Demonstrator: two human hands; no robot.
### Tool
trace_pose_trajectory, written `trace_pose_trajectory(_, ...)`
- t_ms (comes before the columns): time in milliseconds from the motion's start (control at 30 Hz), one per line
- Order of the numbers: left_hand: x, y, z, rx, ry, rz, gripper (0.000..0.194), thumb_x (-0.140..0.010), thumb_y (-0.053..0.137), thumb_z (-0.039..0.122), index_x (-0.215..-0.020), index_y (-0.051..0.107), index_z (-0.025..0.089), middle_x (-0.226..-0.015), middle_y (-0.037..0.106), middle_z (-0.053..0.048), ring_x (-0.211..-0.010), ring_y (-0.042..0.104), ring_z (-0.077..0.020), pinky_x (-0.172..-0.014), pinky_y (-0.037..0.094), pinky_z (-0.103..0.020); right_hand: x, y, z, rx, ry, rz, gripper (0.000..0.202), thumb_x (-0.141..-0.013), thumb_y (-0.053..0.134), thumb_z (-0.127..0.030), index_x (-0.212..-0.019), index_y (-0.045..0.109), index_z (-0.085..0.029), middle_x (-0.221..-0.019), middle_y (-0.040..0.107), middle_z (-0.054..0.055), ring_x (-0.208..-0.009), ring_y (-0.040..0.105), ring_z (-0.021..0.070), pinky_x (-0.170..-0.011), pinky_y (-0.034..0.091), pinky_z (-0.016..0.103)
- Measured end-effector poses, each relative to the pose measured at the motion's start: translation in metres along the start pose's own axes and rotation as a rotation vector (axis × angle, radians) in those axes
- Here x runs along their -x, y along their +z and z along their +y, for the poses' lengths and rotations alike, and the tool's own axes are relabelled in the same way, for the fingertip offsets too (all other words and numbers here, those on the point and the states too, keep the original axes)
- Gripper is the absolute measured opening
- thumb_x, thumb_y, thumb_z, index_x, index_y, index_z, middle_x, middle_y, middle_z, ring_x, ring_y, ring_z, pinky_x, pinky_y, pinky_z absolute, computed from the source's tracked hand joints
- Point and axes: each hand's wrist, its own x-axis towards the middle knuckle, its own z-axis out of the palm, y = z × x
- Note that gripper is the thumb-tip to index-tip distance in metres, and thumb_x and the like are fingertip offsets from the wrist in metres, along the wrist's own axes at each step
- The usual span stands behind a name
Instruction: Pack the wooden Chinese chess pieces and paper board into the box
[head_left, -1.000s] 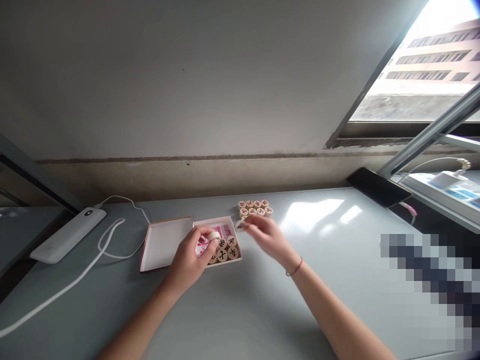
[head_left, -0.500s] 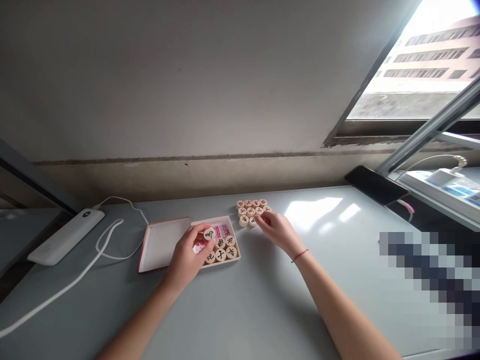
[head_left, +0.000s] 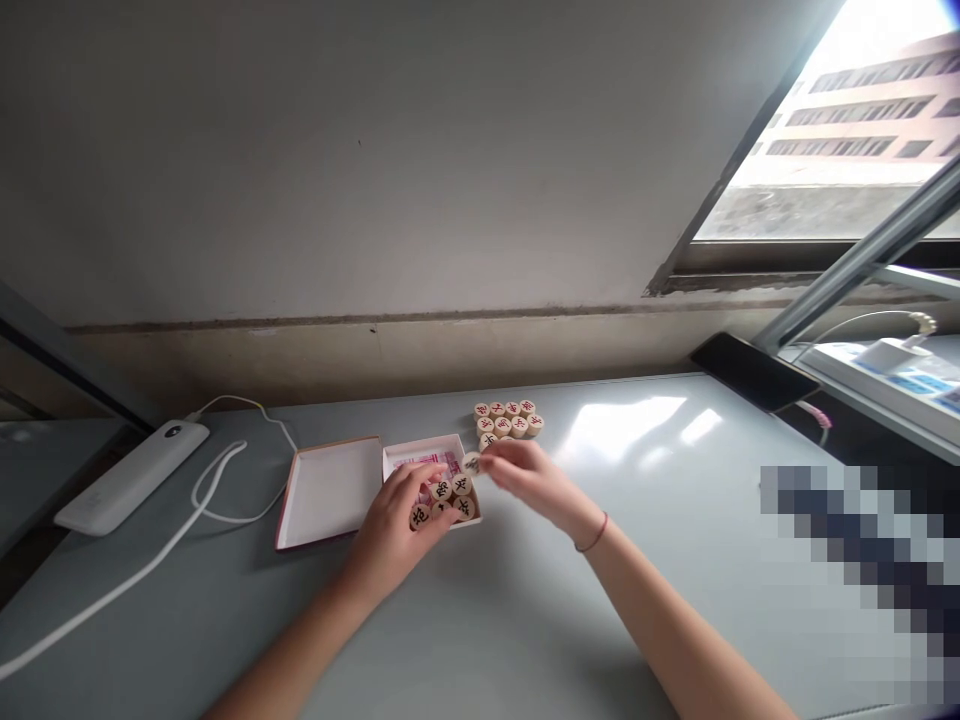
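My left hand (head_left: 397, 510) reaches over the shallow box (head_left: 424, 442), its thumb and fingers apart around the xiangqi pieces lying there. Several round wooden pieces with black characters, such as this black-marked piece (head_left: 461, 485), sit toward the box's right and near sides. Just above the box's right edge, my right hand (head_left: 529, 480) pinches a xiangqi piece (head_left: 471, 463) between thumb and fingertips; its marking is blurred. Behind that hand, rows of red-marked pieces (head_left: 502, 426) stand on the table, with black-marked ones in the nearest row, partly hidden by my fingers.
The box's open lid (head_left: 330, 495) lies at its left. A white power bank (head_left: 135, 475) with a white cable (head_left: 150, 570) is farther left. At the back right, a dark phone (head_left: 754, 370) leans by the metal frame. The grey table (head_left: 600, 600) meets a wall behind.
My right hand has moved left from the rows toward the box and now holds a piece. My left hand has lowered, and the piece it held is no longer between its fingers.
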Motion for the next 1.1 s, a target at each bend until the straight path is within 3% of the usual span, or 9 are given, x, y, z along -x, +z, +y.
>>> trace_pose_trajectory(100, 0.0, -0.002, -0.001, -0.012, -0.031, -0.02, 0.03, -0.088, 0.053, 0.032, -0.117, 0.051, 0.026, -0.113, 0.06, -0.006, -0.097, 0.061, -0.018, -0.086, 0.052, -0.031, -0.005, -0.025, 0.011, 0.141, 0.12, 0.192, 0.029, -0.077, 0.051, -0.039, -0.057, 0.044, -0.019, -0.055, 0.038, -0.004, -0.052, 0.032, 0.0088, -0.048, 0.024, 0.023)
trace_pose_trajectory(200, -0.001, -0.005, -0.002, -0.029, -0.008, -0.017, 0.027, -0.09, 0.049, 0.029, -0.116, 0.052, 0.025, -0.112, 0.06, -0.005, -0.102, 0.059, -0.0184, -0.09, 0.051, -0.032, -0.008, -0.04, 0.025, 0.275, 0.202, 0.272, 0.03, -0.075, 0.051, -0.038, -0.055, 0.04, -0.02, -0.054, 0.04, -0.004, -0.053, 0.035, 0.0097, -0.049, 0.025, 0.023)
trace_pose_trajectory(333, -0.001, -0.005, -0.003, -0.046, 0.024, -0.024, 0.025, -0.091, 0.047, 0.026, -0.115, 0.054, 0.025, -0.113, 0.06, -0.004, -0.106, 0.058, -0.0178, -0.092, 0.05, -0.03, -0.011, -0.042, 0.035, 0.365, 0.227, 0.271, 0.032, -0.077, 0.048, -0.043, -0.056, 0.043, -0.02, -0.054, 0.044, -0.003, -0.052, 0.038, 0.0107, -0.049, 0.026, 0.024)
trace_pose_trajectory(533, -0.002, -0.004, -0.004, -0.088, 0.047, -0.016, 0.023, -0.09, 0.046, 0.023, -0.11, 0.057, 0.025, -0.107, 0.061, -0.004, -0.102, 0.059, -0.0184, -0.09, 0.049, -0.032, -0.008, -0.04, 0.031, 0.479, 0.197, 0.23, 0.041, -0.079, 0.048, -0.056, -0.061, 0.048, -0.02, -0.058, 0.049, -0.001, -0.054, 0.041, 0.0117, -0.049, 0.028, 0.023)
trace_pose_trajectory(667, -0.002, -0.006, -0.007, -0.166, 0.08, -0.064, 0.025, -0.087, 0.05, 0.028, -0.111, 0.058, 0.025, -0.106, 0.063, -0.005, -0.1, 0.059, -0.0203, -0.089, 0.047, -0.033, -0.009, -0.035, 0.033, 0.665, 0.162, 0.226, 0.029, -0.077, 0.055, -0.048, -0.068, 0.05, -0.021, -0.065, 0.056, 0.0, -0.056, 0.046, 0.0133, -0.049, 0.029, 0.023)
trace_pose_trajectory(800, -0.001, -0.005, -0.011, -0.296, 0.156, -0.139, 0.041, -0.08, 0.06, 0.038, -0.119, 0.055, 0.026, -0.111, 0.063, -0.006, -0.104, 0.057, -0.0245, -0.091, 0.042, -0.039, -0.012, -0.028, 0.038, 0.771, 0.131, 0.238, 0.018, -0.081, 0.05, -0.038, -0.072, 0.048, -0.022, -0.066, 0.06, 0.001, -0.056, 0.049, 0.0141, -0.051, 0.03, 0.023)
trace_pose_trajectory(933, 0.001, -0.003, -0.014, -0.382, 0.184, -0.18, 0.057, -0.076, 0.065, 0.041, -0.128, 0.049, 0.024, -0.116, 0.061, -0.008, -0.107, 0.055, -0.0265, -0.093, 0.037, -0.042, -0.013, -0.027, 0.041, 0.821, 0.11, 0.252, 0.019, -0.083, 0.049, -0.036, -0.071, 0.046, -0.022, -0.065, 0.059, 0.001, -0.055, 0.049, 0.0138, -0.051, 0.028, 0.023)
trace_pose_trajectory(1100, 0.001, 0.0, -0.017, -0.417, 0.171, -0.162, 0.053, -0.08, 0.061, 0.037, -0.129, 0.047, 0.023, -0.112, 0.064, -0.008, -0.104, 0.056, -0.0254, -0.093, 0.036, -0.04, -0.01, -0.026, 0.034, 0.836, 0.071, 0.275, 0.023, -0.083, 0.049, -0.037, -0.067, 0.046, -0.022, -0.06, 0.055, 0.0, -0.052, 0.046, 0.0135, -0.051, 0.027, 0.023)
